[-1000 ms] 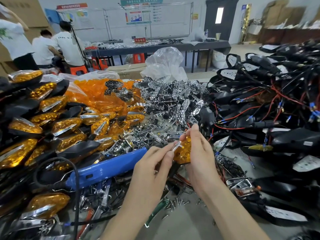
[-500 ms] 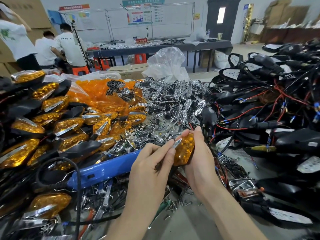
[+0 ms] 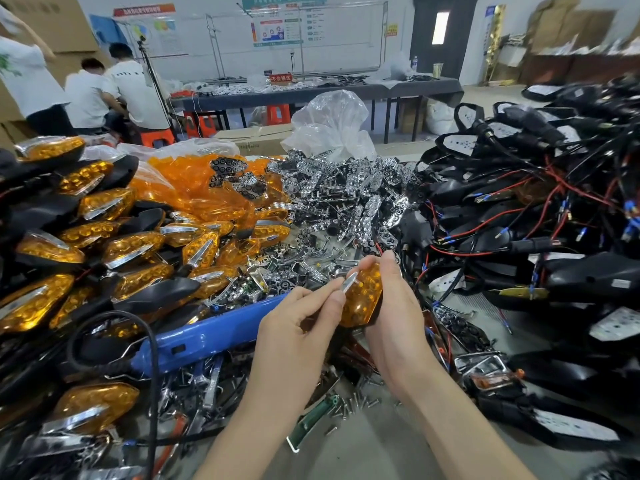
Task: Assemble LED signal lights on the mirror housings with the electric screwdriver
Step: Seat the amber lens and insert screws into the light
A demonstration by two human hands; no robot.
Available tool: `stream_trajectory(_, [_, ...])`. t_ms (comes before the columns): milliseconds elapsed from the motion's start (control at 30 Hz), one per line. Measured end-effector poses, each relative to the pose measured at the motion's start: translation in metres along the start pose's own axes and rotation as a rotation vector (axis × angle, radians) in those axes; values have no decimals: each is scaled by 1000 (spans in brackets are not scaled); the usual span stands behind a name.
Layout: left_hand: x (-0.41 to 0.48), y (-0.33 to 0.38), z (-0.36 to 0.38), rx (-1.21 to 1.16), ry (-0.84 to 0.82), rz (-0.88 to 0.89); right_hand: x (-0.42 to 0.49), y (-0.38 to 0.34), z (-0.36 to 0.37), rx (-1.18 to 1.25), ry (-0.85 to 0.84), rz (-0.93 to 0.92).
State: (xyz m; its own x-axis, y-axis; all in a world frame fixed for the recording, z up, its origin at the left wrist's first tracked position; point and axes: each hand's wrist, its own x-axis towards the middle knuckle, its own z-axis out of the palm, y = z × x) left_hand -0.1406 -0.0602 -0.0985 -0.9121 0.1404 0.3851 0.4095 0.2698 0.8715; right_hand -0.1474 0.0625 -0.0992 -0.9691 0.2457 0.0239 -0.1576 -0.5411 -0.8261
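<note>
My right hand (image 3: 394,306) grips an amber signal light (image 3: 363,299) on its black housing, held upright over the table's middle. My left hand (image 3: 301,327) pinches a thin chrome trim strip (image 3: 349,282) against the lens's upper left edge. The blue electric screwdriver (image 3: 204,336) lies on the table just left of my hands, its black cable (image 3: 149,375) looping toward me. Loose screws (image 3: 356,403) lie scattered below my hands.
Finished amber lights on black housings (image 3: 86,237) are piled at the left. Loose orange lenses (image 3: 201,192) and chrome reflectors (image 3: 349,199) heap behind. Black mirror housings with red wires (image 3: 519,216) fill the right. A green tool (image 3: 311,420) lies near the screws. People (image 3: 104,95) work at the back left.
Both hands have shifted a little with the light, tilting the lens more upright. My left fingers have brought the chrome strip closer onto the lens's edge.
</note>
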Motion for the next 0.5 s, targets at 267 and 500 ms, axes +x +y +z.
stream_trajectory(267, [3, 1, -3, -66, -24, -56, 0, 2, -2, -107, -25, -21])
stream_trajectory(500, [3, 4, -7, -77, -37, -68, -3, 2, -4, -209, -55, -65])
